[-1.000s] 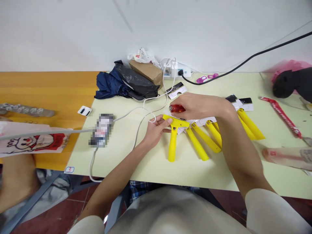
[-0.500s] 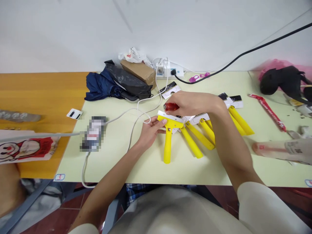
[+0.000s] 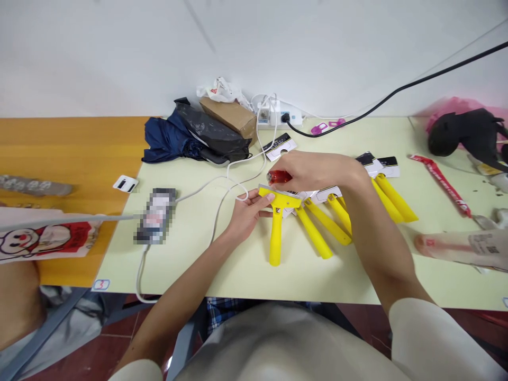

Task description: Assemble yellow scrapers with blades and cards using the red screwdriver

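Note:
My left hand pinches a yellow scraper by the left side of its wide head, thumb on top. The scraper's handle points down toward me, and a thin grey strip runs along the head's far edge. My right hand is closed around a red, see-through handle with a grey end, just above that edge. The rest of this red-handled tool is hidden in my fingers. To the right, several more yellow scrapers lie fanned out on white-and-black cards, partly covered by my right forearm.
A white cable loops beside my left hand from a power strip. Behind are a dark blue umbrella, a cardboard box and a loose card. A phone-like device lies left; a clear cup lies right.
The broad white strip on the scraper's head has given way to a yellow face with a thin grey edge. Both hands keep their grips; the whole view has shifted slightly.

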A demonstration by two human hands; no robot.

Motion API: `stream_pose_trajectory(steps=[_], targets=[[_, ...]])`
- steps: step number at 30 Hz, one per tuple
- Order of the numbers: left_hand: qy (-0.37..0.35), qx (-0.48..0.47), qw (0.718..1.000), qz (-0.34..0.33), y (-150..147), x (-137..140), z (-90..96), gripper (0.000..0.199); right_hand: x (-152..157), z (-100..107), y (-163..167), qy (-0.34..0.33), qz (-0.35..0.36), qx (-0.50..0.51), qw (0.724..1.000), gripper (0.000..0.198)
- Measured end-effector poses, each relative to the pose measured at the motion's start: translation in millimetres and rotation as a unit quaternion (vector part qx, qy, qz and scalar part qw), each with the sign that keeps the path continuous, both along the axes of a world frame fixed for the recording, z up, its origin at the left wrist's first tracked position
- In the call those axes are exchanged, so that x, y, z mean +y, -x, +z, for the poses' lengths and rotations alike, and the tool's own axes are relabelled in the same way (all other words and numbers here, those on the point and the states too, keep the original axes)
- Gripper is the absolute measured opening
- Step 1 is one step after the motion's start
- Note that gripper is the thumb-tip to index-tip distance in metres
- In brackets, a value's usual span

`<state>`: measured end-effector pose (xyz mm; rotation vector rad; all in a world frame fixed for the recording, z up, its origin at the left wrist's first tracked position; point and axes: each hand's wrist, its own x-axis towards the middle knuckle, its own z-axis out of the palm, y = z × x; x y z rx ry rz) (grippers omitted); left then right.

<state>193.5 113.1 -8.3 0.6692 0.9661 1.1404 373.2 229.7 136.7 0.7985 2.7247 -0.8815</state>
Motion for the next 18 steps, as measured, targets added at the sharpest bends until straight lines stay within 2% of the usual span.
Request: stream_pose_trajectory(steps=[9,18], targets=[[0.006,0.017,1.000,0.014,1.2,-0.1,-3.9,0.043,-0.9,-5.4,4.6,-0.022,-0.023,-0.023,0.999,0.030],[0.011,0.040,0.999,0.014,2.1,0.2,-2.5,0.045,-0.6,-7.8,7.2,-0.005,-0.006,-0.017,1.000,0.033]])
